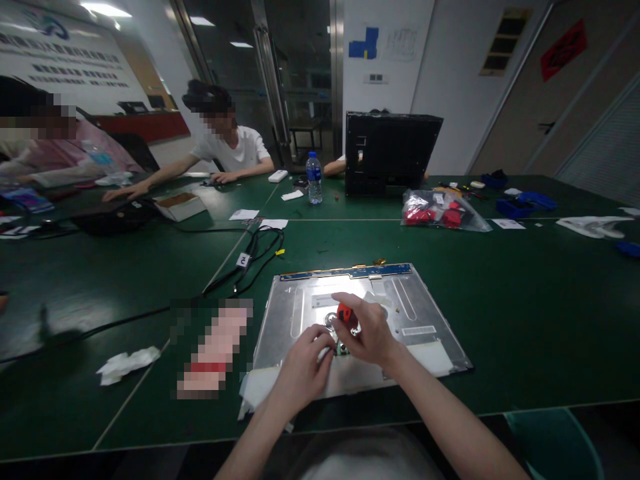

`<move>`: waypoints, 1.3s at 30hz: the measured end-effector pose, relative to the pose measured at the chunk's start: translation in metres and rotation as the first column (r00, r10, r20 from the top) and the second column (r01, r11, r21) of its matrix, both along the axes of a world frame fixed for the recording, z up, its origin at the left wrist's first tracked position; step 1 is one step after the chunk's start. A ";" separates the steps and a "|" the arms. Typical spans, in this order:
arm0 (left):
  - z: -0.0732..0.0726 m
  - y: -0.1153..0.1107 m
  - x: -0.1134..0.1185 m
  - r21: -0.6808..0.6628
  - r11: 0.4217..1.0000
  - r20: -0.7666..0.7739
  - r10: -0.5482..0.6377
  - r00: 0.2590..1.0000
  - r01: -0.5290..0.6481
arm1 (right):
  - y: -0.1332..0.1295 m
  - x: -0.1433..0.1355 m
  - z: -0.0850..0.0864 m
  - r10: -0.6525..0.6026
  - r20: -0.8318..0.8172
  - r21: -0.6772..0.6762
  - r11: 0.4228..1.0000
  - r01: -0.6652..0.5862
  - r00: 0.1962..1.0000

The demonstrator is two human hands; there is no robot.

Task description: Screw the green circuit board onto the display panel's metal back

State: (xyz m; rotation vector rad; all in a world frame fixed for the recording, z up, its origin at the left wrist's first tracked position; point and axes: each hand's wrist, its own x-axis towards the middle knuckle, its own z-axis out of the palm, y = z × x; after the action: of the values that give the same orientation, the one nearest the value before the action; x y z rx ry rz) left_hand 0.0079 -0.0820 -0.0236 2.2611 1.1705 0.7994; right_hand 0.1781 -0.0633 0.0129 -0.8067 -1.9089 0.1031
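A silver metal panel (280,327) lies flat on the green table in front of me, with a blue circuit strip (345,272) along its far edge. My right hand (367,327) is over the panel's middle, its fingers round a red and black tool (345,312). Close to its left, my left hand (311,360) has its fingers bent together at a small green board (343,349); whatever they pinch is too small to make out. White sheets (433,358) cover parts of the panel's near edge.
Black cables (253,257) run across the table (500,300) on the left, near crumpled tissue (127,365). Farther back stand a water bottle (314,179), a black monitor-like case (393,153) and a plastic bag with red items (443,210). Other people sit across the table.
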 end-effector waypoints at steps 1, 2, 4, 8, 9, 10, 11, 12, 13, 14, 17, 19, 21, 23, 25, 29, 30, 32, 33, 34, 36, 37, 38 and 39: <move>0.000 0.000 0.000 -0.009 1.000 -0.001 -0.003 1.000 0.003 | 0.000 0.000 0.000 0.007 -0.003 -0.006 1.000 -0.007 1.000; 0.001 0.000 0.001 -0.019 1.000 -0.001 -0.006 1.000 0.006 | -0.001 0.001 0.000 0.017 -0.008 -0.013 1.000 -0.017 1.000; 0.002 -0.001 0.001 -0.034 0.999 0.000 -0.013 1.000 0.013 | -0.001 0.002 0.001 0.044 -0.021 -0.024 0.999 -0.045 0.999; 0.004 -0.001 0.001 -0.035 0.999 0.000 -0.023 1.000 0.023 | -0.001 0.003 0.003 0.077 -0.050 -0.029 0.996 -0.079 0.996; 0.003 -0.001 0.001 -0.034 0.999 -0.002 -0.025 1.000 0.024 | -0.001 0.003 0.003 0.077 -0.052 -0.030 0.996 -0.078 0.996; 0.003 -0.001 0.001 -0.031 0.999 -0.003 -0.025 1.000 0.025 | -0.001 0.003 0.003 0.073 -0.052 -0.032 0.997 -0.074 0.996; 0.002 0.000 0.001 -0.028 0.999 -0.004 -0.025 1.000 0.025 | -0.001 0.003 0.003 0.066 -0.051 -0.034 0.997 -0.068 0.996; 0.001 0.000 0.001 -0.023 0.999 -0.004 -0.023 1.000 0.023 | -0.001 0.003 0.003 0.060 -0.049 -0.035 0.997 -0.062 0.997; 0.000 0.000 0.001 -0.018 1.000 -0.003 -0.021 1.000 0.021 | -0.001 0.002 0.003 0.054 -0.047 -0.036 0.998 -0.055 0.997; -0.001 0.000 0.001 -0.014 1.000 -0.003 -0.018 1.000 0.018 | -0.001 0.002 0.002 0.049 -0.046 -0.036 0.998 -0.051 0.998; -0.001 0.000 0.001 -0.010 1.000 -0.004 -0.015 1.000 0.015 | -0.001 0.001 0.002 0.038 -0.040 -0.028 0.999 -0.039 0.998; -0.001 0.000 0.001 -0.008 1.000 -0.004 -0.015 1.000 0.015 | -0.001 0.001 0.002 0.028 -0.030 -0.022 0.999 -0.028 0.999; -0.001 0.000 0.000 -0.007 1.000 -0.005 -0.010 1.000 0.010 | 0.000 0.000 0.002 0.016 -0.016 -0.010 1.000 -0.016 1.000; -0.001 0.000 0.000 -0.010 1.000 -0.007 -0.010 1.000 0.010 | 0.000 0.000 0.002 0.004 -0.003 0.007 1.000 -0.004 1.000; -0.001 0.001 0.000 -0.010 1.000 -0.005 -0.012 1.000 0.012 | 0.001 0.000 0.001 -0.002 0.003 0.022 1.000 0.002 1.000; -0.003 0.001 -0.001 -0.009 1.000 -0.004 -0.016 1.000 0.016 | 0.001 0.000 0.001 0.005 0.005 0.033 0.999 -0.005 1.000; -0.003 0.001 -0.001 -0.010 1.000 -0.005 -0.016 1.000 0.016 | 0.001 0.000 0.001 0.007 0.006 0.031 0.999 -0.007 1.000; -0.003 0.000 0.000 -0.011 1.000 -0.007 -0.014 1.000 0.014 | 0.001 0.000 0.001 0.009 0.008 0.025 1.000 -0.009 1.000; -0.002 0.000 0.000 -0.010 1.000 -0.007 -0.014 1.000 0.013 | 0.001 0.000 0.001 0.010 0.007 0.020 1.000 -0.010 1.000; -0.001 0.000 0.000 -0.010 1.000 -0.006 -0.014 1.000 0.014 | 0.000 0.000 0.002 0.013 0.006 0.014 1.000 -0.013 1.000; 0.000 0.000 0.000 -0.009 1.000 -0.002 -0.016 1.000 0.016 | 0.000 0.001 0.003 0.029 -0.005 0.001 1.000 -0.029 1.000; 0.001 0.000 0.001 -0.008 1.000 0.001 -0.017 1.000 0.017 | -0.001 0.001 0.003 0.040 -0.015 -0.007 0.999 -0.040 0.999; 0.002 0.000 0.001 -0.006 1.000 0.005 -0.017 1.000 0.017 | -0.001 0.001 0.003 0.052 -0.027 -0.014 0.999 -0.053 0.998; 0.002 -0.001 0.001 -0.004 1.000 0.007 -0.018 1.000 0.018 | -0.001 0.002 0.004 0.064 -0.037 -0.019 0.998 -0.065 0.997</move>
State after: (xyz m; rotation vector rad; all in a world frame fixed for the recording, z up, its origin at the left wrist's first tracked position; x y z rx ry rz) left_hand 0.0090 -0.0825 -0.0211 2.2606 1.1462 0.7974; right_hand 0.1797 -0.0646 0.0165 -0.7522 -1.9020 0.1759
